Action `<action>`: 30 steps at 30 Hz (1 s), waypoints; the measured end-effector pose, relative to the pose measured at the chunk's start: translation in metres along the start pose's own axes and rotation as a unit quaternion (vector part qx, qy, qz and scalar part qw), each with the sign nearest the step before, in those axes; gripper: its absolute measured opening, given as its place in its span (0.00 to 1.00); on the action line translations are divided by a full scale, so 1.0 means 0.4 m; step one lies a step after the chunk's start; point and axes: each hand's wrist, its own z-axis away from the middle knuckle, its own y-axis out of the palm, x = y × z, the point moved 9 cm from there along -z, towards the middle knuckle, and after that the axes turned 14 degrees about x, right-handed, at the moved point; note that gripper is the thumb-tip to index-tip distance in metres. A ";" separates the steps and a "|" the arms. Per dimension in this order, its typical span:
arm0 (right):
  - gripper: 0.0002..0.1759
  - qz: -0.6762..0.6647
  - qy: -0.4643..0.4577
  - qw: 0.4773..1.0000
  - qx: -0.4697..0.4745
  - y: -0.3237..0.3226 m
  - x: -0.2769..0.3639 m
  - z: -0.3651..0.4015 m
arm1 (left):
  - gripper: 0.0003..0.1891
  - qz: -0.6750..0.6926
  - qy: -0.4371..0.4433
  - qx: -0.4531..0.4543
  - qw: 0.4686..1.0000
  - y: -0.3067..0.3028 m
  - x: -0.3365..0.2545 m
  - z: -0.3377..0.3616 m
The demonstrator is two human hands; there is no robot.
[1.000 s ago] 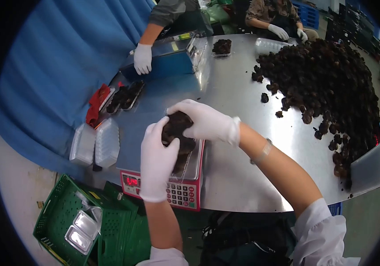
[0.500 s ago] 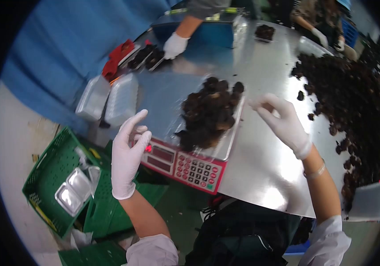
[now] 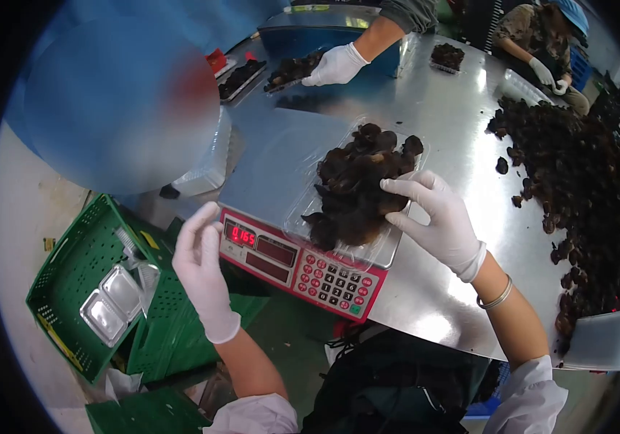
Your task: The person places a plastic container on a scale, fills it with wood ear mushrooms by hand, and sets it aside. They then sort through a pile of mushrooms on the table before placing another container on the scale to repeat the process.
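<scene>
A clear plastic tray (image 3: 295, 217) heaped with dark, curled pieces (image 3: 357, 188) that look like dried fungus rests on the plate of a red-edged digital scale (image 3: 303, 271). Red digits reading about 0.165 glow on its display. My right hand (image 3: 436, 217), in a white glove, is at the right side of the heap, thumb and fingers apart, fingertips at the dark pieces. By the scale's left corner is my left hand (image 3: 205, 271), also gloved, its fingers raised and apart with nothing between them.
A co-worker's gloved hand (image 3: 335, 65) holds a filled tray (image 3: 294, 70) behind the scale. Another person (image 3: 538, 50) sits at the back right. A large dark pile (image 3: 578, 181) covers the table's right side. Green crates (image 3: 93, 289) stand lower left. A blurred round shape covers the upper left.
My right hand has moved left to the heap. The co-worker's hand has shifted right with a filled tray. A blurred disc now covers the upper left, and the scale's digits are readable.
</scene>
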 end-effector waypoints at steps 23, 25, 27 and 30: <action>0.10 -0.166 0.082 0.977 -0.104 -0.034 -0.056 0.121 | 0.36 -0.271 0.150 0.214 0.926 0.336 -0.078 0.093; 0.10 -0.204 0.149 0.961 -0.113 -0.018 -0.106 0.163 | 0.27 -0.263 0.138 0.222 0.929 0.341 -0.074 0.092; 0.10 -0.197 0.152 0.963 -0.099 -0.006 -0.107 0.195 | 0.23 -0.230 0.135 0.212 0.940 0.333 -0.060 0.094; 0.09 -0.180 0.142 0.971 -0.072 0.003 -0.098 0.217 | 0.18 -0.176 0.134 0.180 0.958 0.314 -0.059 0.088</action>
